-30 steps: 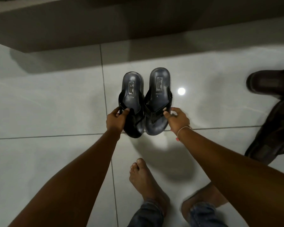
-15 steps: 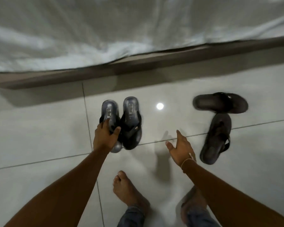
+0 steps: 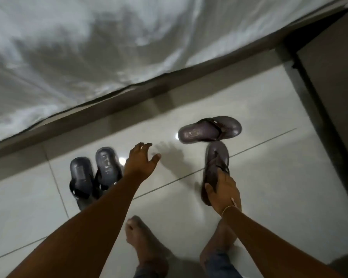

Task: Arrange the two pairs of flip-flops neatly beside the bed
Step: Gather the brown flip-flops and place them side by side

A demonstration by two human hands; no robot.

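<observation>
Two dark grey flip-flops (image 3: 96, 173) lie side by side on the tiled floor, heels toward the bed. My left hand (image 3: 141, 163) hovers just to their right, fingers spread, holding nothing. A brown flip-flop (image 3: 209, 130) lies crosswise farther right. Below it a second brown flip-flop (image 3: 216, 160) points toward the bed, and my right hand (image 3: 222, 190) grips its near end.
The bed with a white sheet (image 3: 88, 57) and a dark wooden base (image 3: 113, 105) runs across the top. A dark piece of furniture (image 3: 333, 97) stands at the right. My bare feet (image 3: 147, 243) stand on the pale tiles near the bottom.
My left hand let go of the grey pair and moved right, open. My right hand reached right and took hold of the nearer brown flip-flop. The view swung up and right.
</observation>
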